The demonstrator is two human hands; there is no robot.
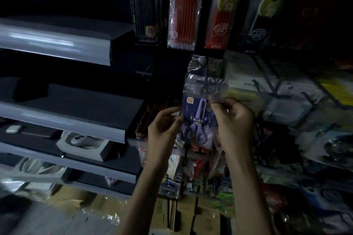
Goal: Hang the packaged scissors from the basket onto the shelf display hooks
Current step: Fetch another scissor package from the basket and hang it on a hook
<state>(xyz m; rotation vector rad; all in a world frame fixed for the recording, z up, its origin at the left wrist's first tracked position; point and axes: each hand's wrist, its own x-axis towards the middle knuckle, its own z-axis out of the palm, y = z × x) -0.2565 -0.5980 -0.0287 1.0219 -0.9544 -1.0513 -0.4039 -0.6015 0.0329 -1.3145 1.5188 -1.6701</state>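
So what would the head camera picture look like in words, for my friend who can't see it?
Two hands, the left hand and the right hand, hold a packaged pair of scissors up against a dim shop display. Its clear top flap is beside a dark hook. Red pencil packs hang above, and grey shelves are to the left.

Grey shelves step down the left side; a white boxed item sits on a lower one. To the right, a dark hook rack carries hanging packets: red pencil packs above, a clear scissors packet below
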